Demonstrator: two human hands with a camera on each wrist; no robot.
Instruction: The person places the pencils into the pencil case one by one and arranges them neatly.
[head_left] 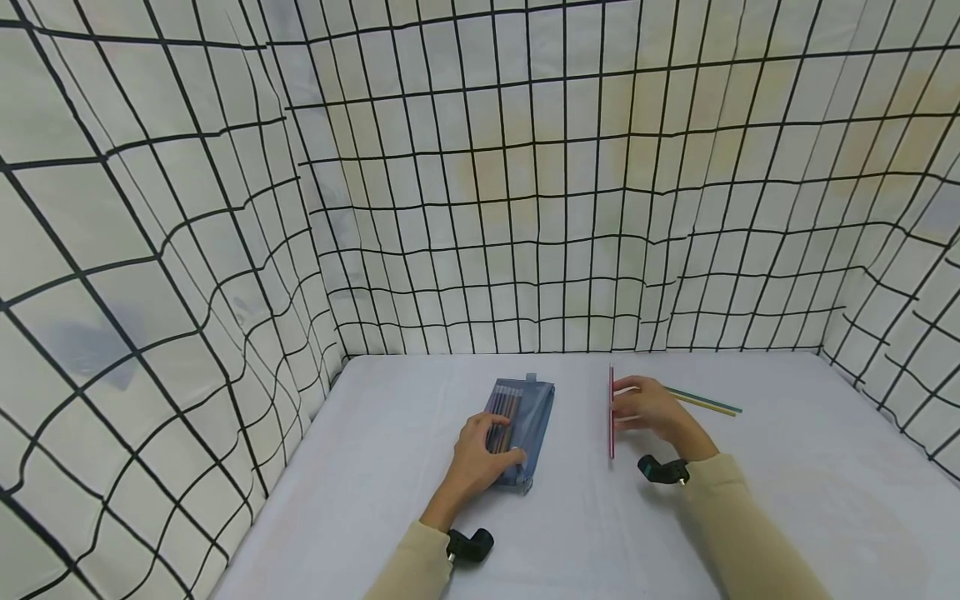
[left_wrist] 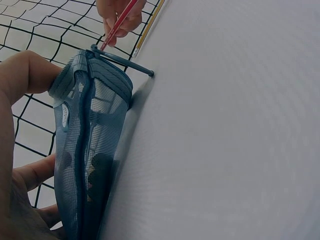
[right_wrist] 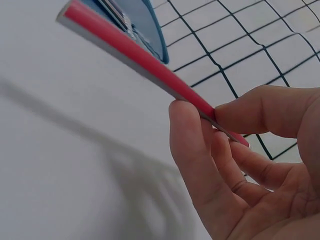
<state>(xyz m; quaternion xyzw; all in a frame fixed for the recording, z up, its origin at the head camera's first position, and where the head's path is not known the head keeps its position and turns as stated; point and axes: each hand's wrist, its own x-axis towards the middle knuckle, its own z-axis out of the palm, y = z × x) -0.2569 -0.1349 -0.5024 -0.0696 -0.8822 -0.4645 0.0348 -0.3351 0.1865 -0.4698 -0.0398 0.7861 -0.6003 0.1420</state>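
A blue mesh pencil case (head_left: 534, 425) with a zipper lies on the white table, several pencils showing through its side. My left hand (head_left: 480, 454) grips it across the middle, thumb on one side and fingers on the other. In the left wrist view, the case (left_wrist: 92, 135) stands out with its zipper along the middle and a pull loop at the end. To the right of it, my right hand (head_left: 651, 408) pinches a red pencil (head_left: 612, 417) between thumb and fingertips. The right wrist view shows the red pencil (right_wrist: 135, 57) slanting over the table, its shadow below.
A green pencil (head_left: 705, 398) and a yellow pencil (head_left: 708, 406) lie on the table beyond my right hand. White walls with a black grid net (head_left: 525, 242) surround the white table (head_left: 570, 533) at the back and sides.
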